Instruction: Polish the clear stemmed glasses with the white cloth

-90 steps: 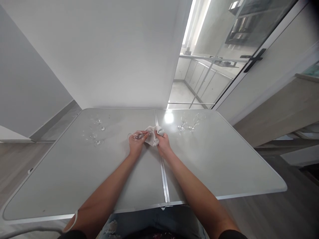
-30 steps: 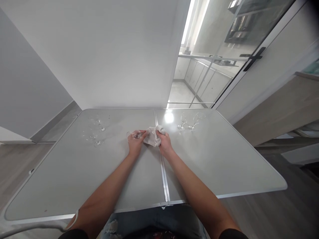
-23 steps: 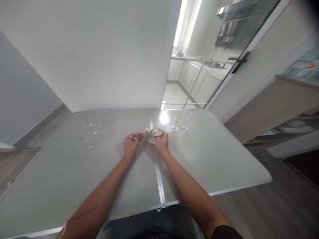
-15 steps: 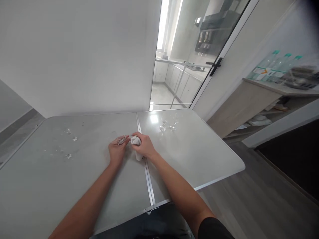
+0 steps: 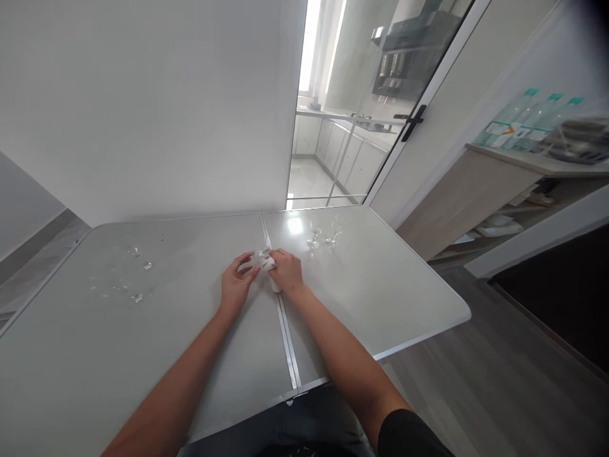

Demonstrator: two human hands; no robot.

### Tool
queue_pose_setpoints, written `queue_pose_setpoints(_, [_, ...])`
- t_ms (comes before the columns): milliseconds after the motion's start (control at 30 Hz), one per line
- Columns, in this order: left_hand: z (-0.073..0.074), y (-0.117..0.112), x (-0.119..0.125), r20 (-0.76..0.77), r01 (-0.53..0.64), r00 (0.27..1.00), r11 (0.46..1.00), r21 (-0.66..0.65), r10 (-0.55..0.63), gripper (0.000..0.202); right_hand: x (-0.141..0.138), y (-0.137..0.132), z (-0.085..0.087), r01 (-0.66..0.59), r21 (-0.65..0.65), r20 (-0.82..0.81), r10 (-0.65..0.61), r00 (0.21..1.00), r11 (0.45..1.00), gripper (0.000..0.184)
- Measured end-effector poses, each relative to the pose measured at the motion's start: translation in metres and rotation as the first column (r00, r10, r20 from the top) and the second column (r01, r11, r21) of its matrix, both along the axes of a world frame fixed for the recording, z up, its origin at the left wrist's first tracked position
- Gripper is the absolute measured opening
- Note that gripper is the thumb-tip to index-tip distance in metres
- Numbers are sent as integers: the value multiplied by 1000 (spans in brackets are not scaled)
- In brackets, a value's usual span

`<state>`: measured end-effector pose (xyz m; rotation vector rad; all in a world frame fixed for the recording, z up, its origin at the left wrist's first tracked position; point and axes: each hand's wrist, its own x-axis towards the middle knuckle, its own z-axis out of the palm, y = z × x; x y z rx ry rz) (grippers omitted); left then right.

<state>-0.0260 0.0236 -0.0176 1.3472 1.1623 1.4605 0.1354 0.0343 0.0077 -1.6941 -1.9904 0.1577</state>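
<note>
Over the middle of the tabletop (image 5: 380,285), near its centre seam, the left hand (image 5: 236,285) has its fingers loosely curled about a clear stemmed glass (image 5: 261,258), though the grip is hard to make out. The right hand (image 5: 285,270) is closed around a bunched white cloth (image 5: 273,282), touching the glass. Two wine glasses (image 5: 322,233) stand upright toward the far edge; more glasses (image 5: 136,279) sit near the far left corner.
</note>
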Motion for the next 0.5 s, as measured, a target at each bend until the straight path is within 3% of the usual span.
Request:
queue_pose_setpoints(133, [-3,0,-2,-89,-34,995,999,9,34,35,25,16,-5,231,-71,-48,-235,971,970,25])
queue_pose_setpoints(233, [-5,0,-1,-118,-10,993,1000,30,14,29,36,24,-8,335,-120,-48,-343,938,934,23])
queue_pose_setpoints(500, [0,-2,0,-140,-1,990,1000,16,3,26,37,26,-8,359,-132,-107,-373,922,924,23])
